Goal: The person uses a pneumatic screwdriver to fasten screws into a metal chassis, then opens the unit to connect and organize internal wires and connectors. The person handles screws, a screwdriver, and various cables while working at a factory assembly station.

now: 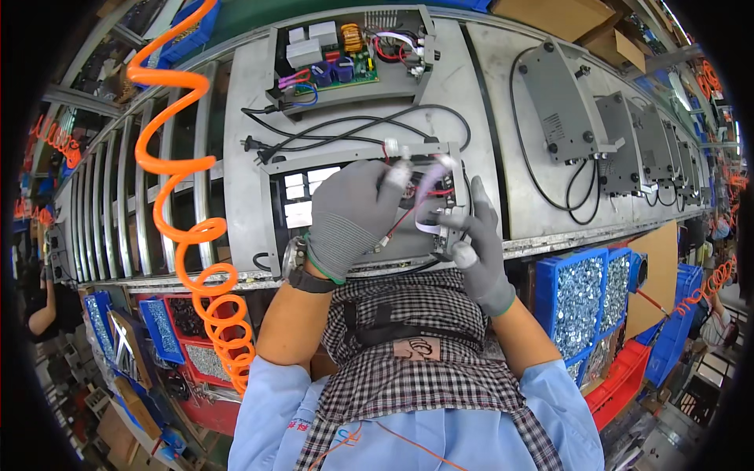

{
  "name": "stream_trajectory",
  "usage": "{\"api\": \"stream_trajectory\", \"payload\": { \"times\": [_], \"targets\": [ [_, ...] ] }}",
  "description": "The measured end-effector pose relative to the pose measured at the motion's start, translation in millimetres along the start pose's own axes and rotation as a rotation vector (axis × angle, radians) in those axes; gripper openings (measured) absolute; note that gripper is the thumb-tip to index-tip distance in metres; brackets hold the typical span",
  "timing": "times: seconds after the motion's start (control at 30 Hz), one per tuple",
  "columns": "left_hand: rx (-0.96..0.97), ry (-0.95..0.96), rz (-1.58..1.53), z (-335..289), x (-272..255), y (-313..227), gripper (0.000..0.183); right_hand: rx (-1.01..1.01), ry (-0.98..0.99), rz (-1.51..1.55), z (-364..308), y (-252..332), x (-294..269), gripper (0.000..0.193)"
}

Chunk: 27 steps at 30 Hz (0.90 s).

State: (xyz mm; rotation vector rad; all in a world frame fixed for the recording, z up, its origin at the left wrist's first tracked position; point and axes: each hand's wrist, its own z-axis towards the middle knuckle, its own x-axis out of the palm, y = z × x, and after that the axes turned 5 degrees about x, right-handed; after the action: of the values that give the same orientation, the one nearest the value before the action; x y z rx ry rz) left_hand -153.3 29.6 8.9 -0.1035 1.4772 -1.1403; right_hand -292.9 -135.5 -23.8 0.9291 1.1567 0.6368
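Both my hands wear grey gloves with whitish fingertips and work over an open grey metal case (363, 155). Across the middle of the case reaches my left hand (353, 206); its fingers are bent together near a white connector (391, 147) with a red wire, and what they pinch is hidden. My right hand (483, 255) is at the case's right end, thumb and forefinger apart, other fingertips beside a pale ribbon cable (428, 192). This cable is blurred and loops up from the case. A thin red wire (402, 221) runs between my hands.
Behind lies a second open case (349, 98) with a circuit board, and a black power cord (338, 129). Closed grey units (561, 102) line the bench to the right. An orange coiled hose (177, 157) hangs at left above rollers (126, 235). Blue bins of screws (577, 302) stand near right.
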Motion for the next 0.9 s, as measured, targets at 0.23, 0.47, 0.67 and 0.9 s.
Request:
{"api": "stream_trajectory", "payload": {
  "times": [0.23, 0.47, 0.67, 0.9],
  "targets": [
    [0.064, 0.165, -0.133, -0.3, 8.1, 9.1, 0.042, -0.023, 0.101, -0.750, 17.8, 35.3, 20.8, 0.045],
    [0.060, 0.293, -0.111, 17.3, 15.0, 25.8, 0.071, -0.465, 0.054, -0.790, -4.8, 12.9, 17.0, 0.024],
    [0.023, 0.160, -0.431, 21.5, 5.6, 15.2, 0.033, -0.681, 0.295, -0.589, -2.2, 27.9, 0.1, 0.024],
    [-0.288, 0.089, -0.837, 20.6, -0.7, 18.6, 0.035, -0.186, 0.072, -0.850, 69.1, 55.5, 4.4, 0.027]
  ]
}}
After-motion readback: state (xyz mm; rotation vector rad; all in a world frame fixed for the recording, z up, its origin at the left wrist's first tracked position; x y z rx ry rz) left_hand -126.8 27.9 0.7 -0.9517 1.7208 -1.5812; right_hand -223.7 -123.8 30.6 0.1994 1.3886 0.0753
